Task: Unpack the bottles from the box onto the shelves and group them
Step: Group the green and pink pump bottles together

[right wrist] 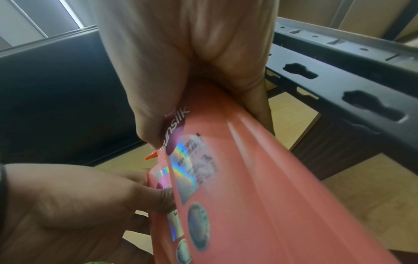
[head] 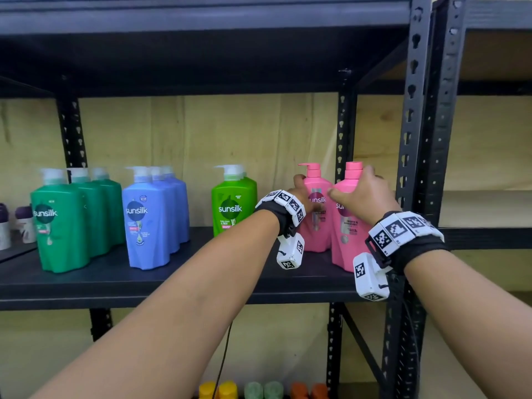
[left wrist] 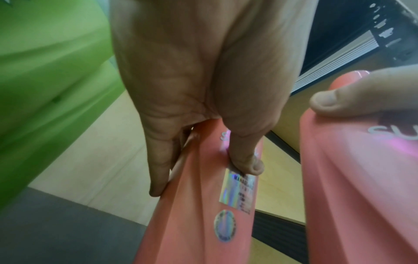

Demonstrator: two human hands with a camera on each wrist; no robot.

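Note:
Two pink Sunsilk pump bottles stand at the right end of the black shelf (head: 144, 286). My left hand (head: 302, 194) grips the rear pink bottle (head: 318, 214) by its shoulder, thumb on the label in the left wrist view (left wrist: 246, 160). My right hand (head: 359, 194) grips the front pink bottle (head: 345, 240) near its neck; the right wrist view shows that bottle (right wrist: 248, 187) between fingers and thumb. Further left on the same shelf stand light green bottles (head: 233, 201), blue bottles (head: 152, 217) and dark green bottles (head: 66, 223), each in its own row.
The shelf's black slotted upright (head: 411, 145) stands just right of the front pink bottle. Small purple-capped bottles (head: 23, 223) sit at the far left. Yellow, green and orange caps (head: 259, 390) show on a lower level. Bare shelf lies in front of the bottle rows.

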